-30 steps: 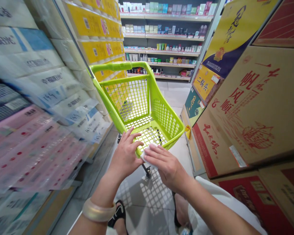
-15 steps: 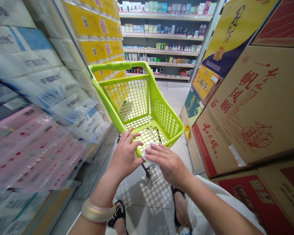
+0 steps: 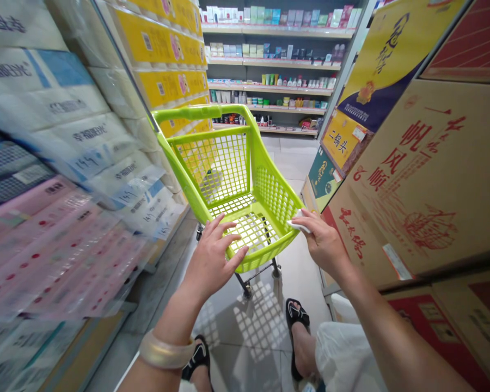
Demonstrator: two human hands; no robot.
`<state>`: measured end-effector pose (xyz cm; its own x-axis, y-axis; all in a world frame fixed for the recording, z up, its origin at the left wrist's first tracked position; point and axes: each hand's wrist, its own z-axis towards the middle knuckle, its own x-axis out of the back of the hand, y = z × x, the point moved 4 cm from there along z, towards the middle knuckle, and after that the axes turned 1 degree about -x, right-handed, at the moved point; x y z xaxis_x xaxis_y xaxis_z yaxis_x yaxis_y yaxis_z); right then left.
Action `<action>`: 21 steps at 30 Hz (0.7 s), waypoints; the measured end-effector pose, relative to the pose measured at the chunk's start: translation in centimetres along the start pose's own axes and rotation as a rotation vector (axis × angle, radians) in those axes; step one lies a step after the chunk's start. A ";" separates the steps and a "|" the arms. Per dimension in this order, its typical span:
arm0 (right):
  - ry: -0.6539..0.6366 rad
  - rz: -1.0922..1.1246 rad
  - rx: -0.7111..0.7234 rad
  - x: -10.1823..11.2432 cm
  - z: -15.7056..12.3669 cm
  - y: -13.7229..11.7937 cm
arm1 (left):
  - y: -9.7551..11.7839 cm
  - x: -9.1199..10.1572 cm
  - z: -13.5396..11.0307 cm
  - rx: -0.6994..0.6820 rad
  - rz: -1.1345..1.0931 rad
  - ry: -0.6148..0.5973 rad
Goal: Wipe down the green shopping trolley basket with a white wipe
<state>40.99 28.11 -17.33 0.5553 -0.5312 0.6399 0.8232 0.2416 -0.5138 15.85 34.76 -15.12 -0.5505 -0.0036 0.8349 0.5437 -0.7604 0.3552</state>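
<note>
A lime-green plastic shopping cart (image 3: 269, 169) with lattice walls stands in front of me, its handle at the far side and its basket holding nothing I can see. My left hand (image 3: 212, 253), fingers spread, is at the basket's near left corner; whether it touches the rim I cannot tell. At the near right corner, my right hand (image 3: 322, 237) grips a white wipe (image 3: 299, 222) against the rim. Part of the wipe is hidden under the fingers.
Packs of tissue paper (image 3: 65, 103) are stacked along the left. On the right rise cardboard cartons (image 3: 445, 179) close to the cart. Shelves (image 3: 277, 81) with small boxes and bottles stand at the back. Tiled floor (image 3: 261, 340) lies under my feet.
My right hand has slid with the wipe from the middle of the near rim to its right corner. The left hand has hardly moved, though its thumb is farther right and higher.
</note>
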 end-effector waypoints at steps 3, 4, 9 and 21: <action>-0.033 0.025 -0.012 0.1 -0.2 -0.2 | -0.4 0.0 0.0 -0.007 -0.002 -0.013; -0.040 0.029 -0.012 0.2 -0.2 -0.3 | -0.6 0.1 0.0 -0.009 -0.001 -0.020; -0.042 0.048 0.018 0.1 -0.6 -1.6 | -2.0 0.1 0.0 0.000 0.038 -0.053; -0.151 0.181 0.264 -3.0 -2.5 -8.1 | 0.0 2.5 -0.3 0.117 0.123 0.237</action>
<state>32.34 25.71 -16.48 0.6903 -0.3388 0.6393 0.7008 0.5328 -0.4743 14.25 34.55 -13.20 -0.6010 -0.2532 0.7581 0.6775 -0.6646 0.3152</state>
